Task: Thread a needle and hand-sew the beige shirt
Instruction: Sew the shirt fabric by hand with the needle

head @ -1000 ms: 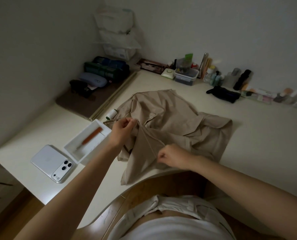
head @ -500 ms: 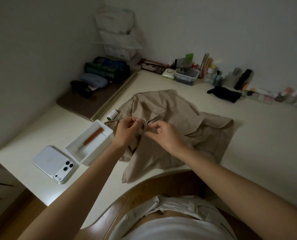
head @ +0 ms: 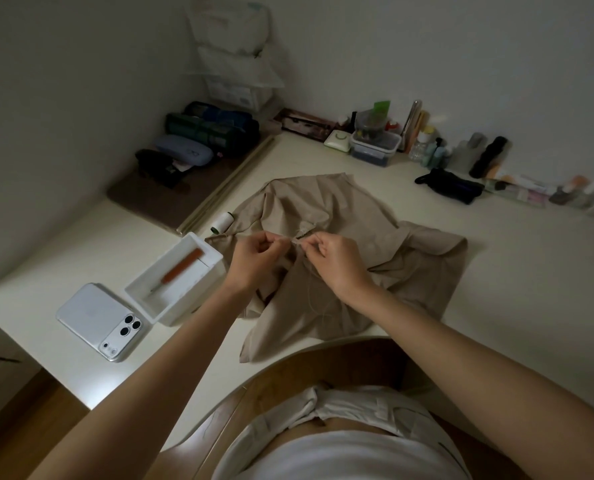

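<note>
Pinching one raised fold of the shirt (head: pixel 357 209), the left hand (head: pixel 256 259) and right hand (head: pixel 337 263) sit nearly touching, fingers curled tight. The shirt lies crumpled on the desk (head: pixel 503 278), right of the spool (head: pixel 223 221) and tray (head: pixel 188 299).

Beige shirt (head: pixel 351 216) crumpled on desk

Home, bedroom-type corner: white tabletop (head: pixel 496 271) against plain walls, cosmetic bottles and tubes (head: pixel 434 150) lined along the back, glasses case (head: pixel 184 150), phone (head: pixel 98 320), lidded plastic box (head: pixel 375 147) of odds and ends, wood floor (head: pixel 21 420) below.
</note>
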{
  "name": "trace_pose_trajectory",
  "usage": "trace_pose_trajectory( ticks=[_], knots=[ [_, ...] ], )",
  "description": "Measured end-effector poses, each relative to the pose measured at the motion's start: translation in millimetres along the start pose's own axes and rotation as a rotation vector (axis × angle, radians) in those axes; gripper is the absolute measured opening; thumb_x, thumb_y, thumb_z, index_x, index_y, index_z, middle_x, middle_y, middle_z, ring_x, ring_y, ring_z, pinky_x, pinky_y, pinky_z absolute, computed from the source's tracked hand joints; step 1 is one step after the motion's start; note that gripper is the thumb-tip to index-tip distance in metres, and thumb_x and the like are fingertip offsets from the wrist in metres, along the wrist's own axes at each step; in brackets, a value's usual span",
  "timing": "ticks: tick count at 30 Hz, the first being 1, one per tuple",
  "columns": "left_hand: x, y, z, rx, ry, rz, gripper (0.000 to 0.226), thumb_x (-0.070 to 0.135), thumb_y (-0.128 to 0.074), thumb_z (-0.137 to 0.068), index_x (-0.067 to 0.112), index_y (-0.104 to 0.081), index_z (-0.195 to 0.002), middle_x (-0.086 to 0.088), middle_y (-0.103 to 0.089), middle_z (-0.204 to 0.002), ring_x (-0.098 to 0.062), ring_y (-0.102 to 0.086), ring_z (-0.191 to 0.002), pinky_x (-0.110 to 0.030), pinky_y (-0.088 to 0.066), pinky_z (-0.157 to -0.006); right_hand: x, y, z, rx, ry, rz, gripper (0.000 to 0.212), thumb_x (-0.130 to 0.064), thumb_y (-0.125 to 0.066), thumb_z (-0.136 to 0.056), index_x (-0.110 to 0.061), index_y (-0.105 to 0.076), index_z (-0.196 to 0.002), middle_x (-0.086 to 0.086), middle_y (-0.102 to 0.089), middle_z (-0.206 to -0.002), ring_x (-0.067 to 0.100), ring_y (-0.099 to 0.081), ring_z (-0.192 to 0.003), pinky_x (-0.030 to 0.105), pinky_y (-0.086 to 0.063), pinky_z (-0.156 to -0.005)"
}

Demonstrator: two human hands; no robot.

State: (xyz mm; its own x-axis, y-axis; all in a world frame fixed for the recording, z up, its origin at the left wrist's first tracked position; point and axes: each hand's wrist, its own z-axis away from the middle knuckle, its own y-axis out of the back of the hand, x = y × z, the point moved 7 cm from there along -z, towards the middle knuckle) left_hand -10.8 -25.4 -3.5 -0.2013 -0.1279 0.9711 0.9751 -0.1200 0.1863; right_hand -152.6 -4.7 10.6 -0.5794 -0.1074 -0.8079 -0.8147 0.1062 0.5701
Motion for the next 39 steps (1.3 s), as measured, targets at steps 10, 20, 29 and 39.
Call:
trace_pose_trajectory(
  ticks=[10, 20, 29, 39],
  knots=[
    [-5, 4, -9, 0.128, 0.019, -0.034, 0.019, 0.018, -0.057, -0.094, 0.013, -0.061, -0.076, 0.006, -0.055, -0.057, 0.005, -0.05, -0.045, -0.007, -0.04, -0.048, 34, 0, 23, -0.199, -0.06, 0.079, 0.014, -0.02, -0.056, -0.095, -0.01, -0.066, -0.093, -0.006, -0.063, -0.072, 0.005, -0.058, -0.065, 0.021, -0.048, -0.063],
    [-5, 5, -12, 0.16, 0.057, 0.038, 0.02, 0.02, -0.058, -0.094, 0.016, -0.061, -0.074, 0.001, -0.058, -0.063, -0.003, -0.053, -0.054, -0.013, -0.047, -0.054, 81, -20, 50, -0.658, -0.21, 0.343, 0.017, -0.019, -0.059, -0.093, -0.011, -0.072, -0.101, 0.002, -0.071, -0.1, 0.011, -0.063, -0.091, 0.025, -0.048, -0.085],
    [3, -6, -7, 0.127, 0.015, 0.061, 0.021, 0.013, -0.057, -0.094, 0.014, -0.06, -0.073, 0.002, -0.059, -0.063, 0.004, -0.053, -0.049, -0.01, -0.044, -0.052, 30, -7, 13, -0.228, -0.165, -0.006, 0.03, -0.03, -0.069, -0.085, -0.009, -0.06, -0.105, -0.015, -0.036, -0.06, -0.003, -0.032, -0.048, 0.012, -0.032, -0.045],
    [-1, -2, -7, 0.119, 0.019, 0.009, 0.018, 0.016, -0.057, -0.094, 0.012, -0.059, -0.077, 0.002, -0.056, -0.062, 0.004, -0.05, -0.046, -0.009, -0.042, -0.049, 21, -10, 5, -0.127, -0.094, 0.037, 0.012, -0.016, -0.06, -0.091, -0.019, -0.061, -0.079, 0.005, -0.065, -0.07, 0.015, -0.06, -0.066, 0.027, -0.048, -0.063]
  ],
)
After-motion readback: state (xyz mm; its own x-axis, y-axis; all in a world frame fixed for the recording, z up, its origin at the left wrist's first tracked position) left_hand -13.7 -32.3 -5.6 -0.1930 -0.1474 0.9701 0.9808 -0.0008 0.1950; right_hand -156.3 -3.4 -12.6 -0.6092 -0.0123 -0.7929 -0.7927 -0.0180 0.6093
